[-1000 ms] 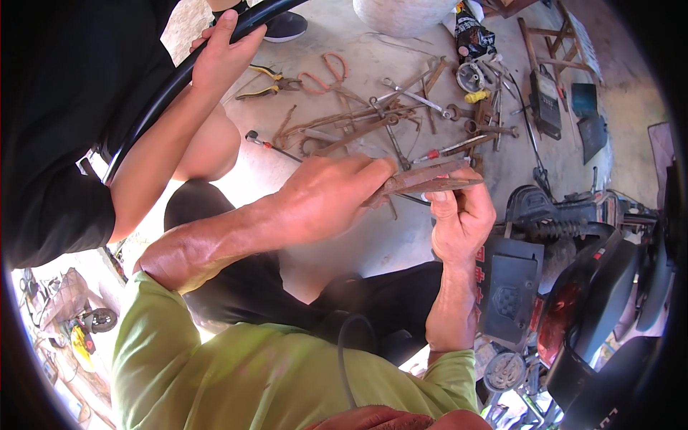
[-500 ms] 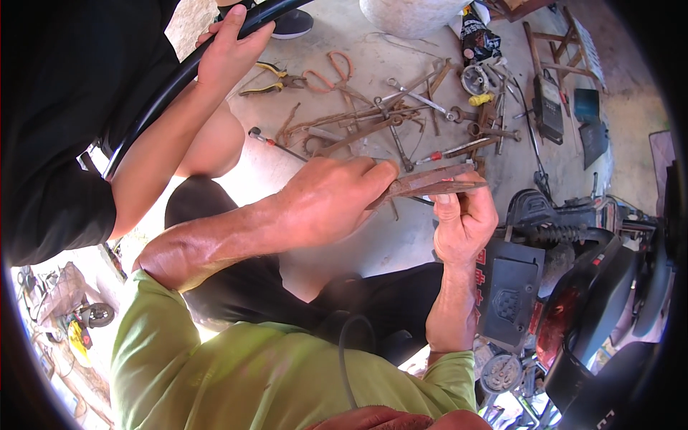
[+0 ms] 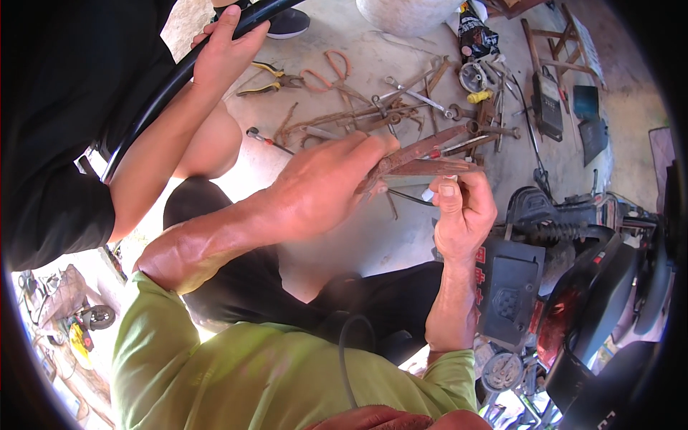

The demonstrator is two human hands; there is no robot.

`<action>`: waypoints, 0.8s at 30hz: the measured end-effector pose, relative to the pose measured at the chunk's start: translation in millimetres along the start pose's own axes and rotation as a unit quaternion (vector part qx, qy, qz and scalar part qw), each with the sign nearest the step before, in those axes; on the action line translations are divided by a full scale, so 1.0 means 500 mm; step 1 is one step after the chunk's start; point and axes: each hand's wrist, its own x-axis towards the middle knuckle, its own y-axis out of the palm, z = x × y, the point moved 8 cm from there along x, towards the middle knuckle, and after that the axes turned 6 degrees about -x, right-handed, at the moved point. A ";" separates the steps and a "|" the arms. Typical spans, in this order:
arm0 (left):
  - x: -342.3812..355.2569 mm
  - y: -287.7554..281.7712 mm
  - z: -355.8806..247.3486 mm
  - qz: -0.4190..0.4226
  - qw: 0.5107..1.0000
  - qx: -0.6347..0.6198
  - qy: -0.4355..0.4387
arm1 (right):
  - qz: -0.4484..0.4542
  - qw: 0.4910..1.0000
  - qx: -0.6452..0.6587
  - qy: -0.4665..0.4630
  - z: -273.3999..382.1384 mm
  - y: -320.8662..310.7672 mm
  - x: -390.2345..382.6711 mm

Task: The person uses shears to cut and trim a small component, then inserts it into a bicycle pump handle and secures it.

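Rough, rusty metal hand tool (image 3: 424, 147), shiny metal wrench (image 3: 419, 97), glossy black tube (image 3: 164, 90) (plastic, perhaps), matt cloth shirt (image 3: 272, 365)

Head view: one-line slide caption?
Left hand holds a rusty two-bladed tool open; right hand by its lower blade; wrenches on the floor beyond.

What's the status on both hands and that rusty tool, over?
Left hand gripping rusty tool, two prongs spread. Right hand by lower prong's tip, contact unclear. Wrench and yellow-handled pliers on floor beyond.
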 end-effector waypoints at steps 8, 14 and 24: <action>-0.001 0.011 0.006 0.016 0.994 0.111 0.013 | 0.010 0.999 0.013 -0.035 -0.017 0.004 -0.005; -0.003 0.017 0.005 0.024 0.992 0.117 0.025 | 0.022 0.999 0.042 -0.006 -0.008 0.015 -0.005; -0.007 0.020 0.000 0.023 0.992 0.122 0.021 | 0.024 0.999 0.020 -0.007 0.003 0.015 -0.002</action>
